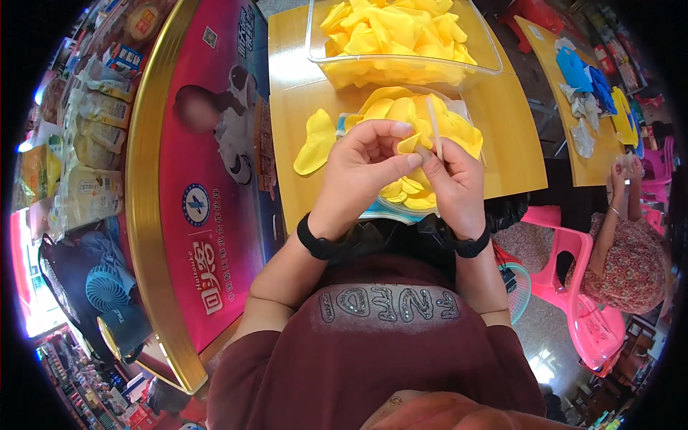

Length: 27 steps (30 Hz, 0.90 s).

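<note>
Over the near edge of the wooden table, both my hands meet on a small yellow petal-shaped fabric piece (408,144). My left hand (362,172) pinches it between thumb and fingers. From the other side, the thumb and fingers of my right hand (456,183) close on it too. A thin whitish stick (433,118) rises out of my right hand, and its lower end is hidden by the fingers. Just beneath and beyond my hands is a heap of similar yellow pieces (380,107). One larger yellow piece (315,143) lies apart, left of my left hand.
A clear plastic bin (401,60) full of yellow pieces stands farther back on the wooden table (512,136). To the left is a gold-framed pink display panel (208,165). At the right are pink plastic chairs (566,287) and another person (631,251) at a second table (591,154).
</note>
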{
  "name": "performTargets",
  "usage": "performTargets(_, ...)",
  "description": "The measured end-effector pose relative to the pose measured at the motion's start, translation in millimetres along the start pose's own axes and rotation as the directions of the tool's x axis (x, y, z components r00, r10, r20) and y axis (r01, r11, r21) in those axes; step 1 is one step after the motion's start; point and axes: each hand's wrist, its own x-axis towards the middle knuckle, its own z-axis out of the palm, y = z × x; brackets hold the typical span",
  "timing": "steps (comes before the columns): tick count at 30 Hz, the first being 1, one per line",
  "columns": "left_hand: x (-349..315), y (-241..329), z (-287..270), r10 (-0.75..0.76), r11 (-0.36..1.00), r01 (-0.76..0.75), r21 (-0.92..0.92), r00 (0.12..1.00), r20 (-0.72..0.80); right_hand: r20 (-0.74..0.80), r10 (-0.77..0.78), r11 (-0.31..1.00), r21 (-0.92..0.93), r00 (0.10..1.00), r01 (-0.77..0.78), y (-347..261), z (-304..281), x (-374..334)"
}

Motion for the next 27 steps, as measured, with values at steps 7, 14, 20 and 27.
performTargets(7, 4.2, -9.1, 8.8, 0.16, 0.986, -0.164, -0.036, 0.982, -0.098, 0.089, -0.109, 0.957, -0.26, 0.99, 0.128, -18.0, 1.0, -7.7)
performTargets(14, 4.1, -5.0, 13.6, 0.073, 0.997, -0.073, -0.013, 0.997, 0.016, 0.076, -0.214, 0.908, -0.351, 0.974, 0.227, -25.6, -5.4, -14.0)
performTargets(20, -12.9, -8.0, 25.2, 0.363, 0.93, -0.355, 0.1, 0.928, -0.083, -0.008, -0.22, 0.945, -0.251, 0.975, 0.211, -21.7, -3.8, -18.0)
performTargets(27, -38.0, 6.0, 27.7, 0.329, 0.921, -0.34, -0.191, 0.94, -0.086, -0.023, -0.306, 0.934, -0.199, 0.952, 0.296, -27.6, -3.5, -24.0)
